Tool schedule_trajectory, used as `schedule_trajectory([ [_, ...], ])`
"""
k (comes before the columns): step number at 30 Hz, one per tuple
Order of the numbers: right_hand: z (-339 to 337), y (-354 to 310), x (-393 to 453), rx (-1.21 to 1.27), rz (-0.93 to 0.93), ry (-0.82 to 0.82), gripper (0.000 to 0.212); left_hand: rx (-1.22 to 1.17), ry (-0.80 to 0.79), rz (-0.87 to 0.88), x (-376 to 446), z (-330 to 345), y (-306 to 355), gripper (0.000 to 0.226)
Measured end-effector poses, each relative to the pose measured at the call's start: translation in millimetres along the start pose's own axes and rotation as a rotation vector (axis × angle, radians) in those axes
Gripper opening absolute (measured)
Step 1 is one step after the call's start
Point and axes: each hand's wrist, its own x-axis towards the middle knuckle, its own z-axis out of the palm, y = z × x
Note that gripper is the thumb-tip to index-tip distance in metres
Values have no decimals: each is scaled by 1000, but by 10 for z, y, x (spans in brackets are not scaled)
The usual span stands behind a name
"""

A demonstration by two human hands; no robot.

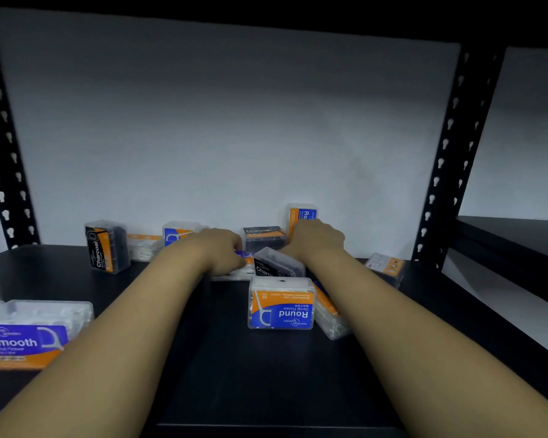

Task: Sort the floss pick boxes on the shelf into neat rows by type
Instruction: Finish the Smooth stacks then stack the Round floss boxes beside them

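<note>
Both arms reach in from the bottom of the frame to the middle of a black shelf (234, 374) with floss boxes scattered all over it, no rows anywhere.

The left hand (220, 249) sits just left of centre, fingers curled down onto a clear box with a blue label (242, 263) that lies flat under it. Looks like a grip, but most of that box is hidden, so I can't tell for sure. The right hand (315, 238) is a bit right of centre, closed around the lower part of an upright Round box (302, 214) at the back of the shelf.

Between the two hands there's a tilted Charcoal box (277, 265), and right behind it another Charcoal box (263, 237) lying flat. In front of those, near the middle of the frame, an upside-down Round box (282, 306) stands on the shelf, with one more box (328, 311) leaning just beside it under the right forearm.

Further left at the back: an upright Charcoal box (106, 246), a white-and-orange box (143, 246) beside it, and a blue box (179, 232) partly behind the left hand. Lower left of the frame has a big Smooth box (29, 336). Right side of the shelf, well apart from the rest, an orange-labelled box (385, 267), too blurry to read.
</note>
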Motion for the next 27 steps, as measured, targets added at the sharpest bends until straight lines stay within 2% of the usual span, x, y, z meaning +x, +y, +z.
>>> schedule_trajectory([
  [4, 62, -70, 2, -27, 36, 79, 54, 11, 4, -17, 0, 7, 10, 44],
  [8, 51, -14, -10, -11, 39, 59, 46, 7, 10, -15, -11, 15, 3, 43],
  [10, 13, 112, -16, 74, -25, 1, 35, 9, 16, -13, -16, 11, -1, 42],
  [12, -68, 261, -33, 261, -104, -70, 28, 17, 21, -15, -15, 3, -14, 42],
  [16, -243, 399, -1, 428, -187, -36, 28, 23, 10, -11, 9, -1, -40, 43],
  [19, -218, 349, -5, 291, -184, -82, 32, 32, 10, -6, 17, -4, -45, 42],
  [22, -189, 319, -33, 204, -140, -201, 39, 31, 8, -5, 23, -3, -43, 42],
  [25, -298, 335, -45, 213, -96, -267, 29, 22, -1, -10, 30, 4, -43, 43],
  [27, -348, 351, -46, 164, -123, -228, 25, 12, 0, -15, 31, 8, -46, 43],
])
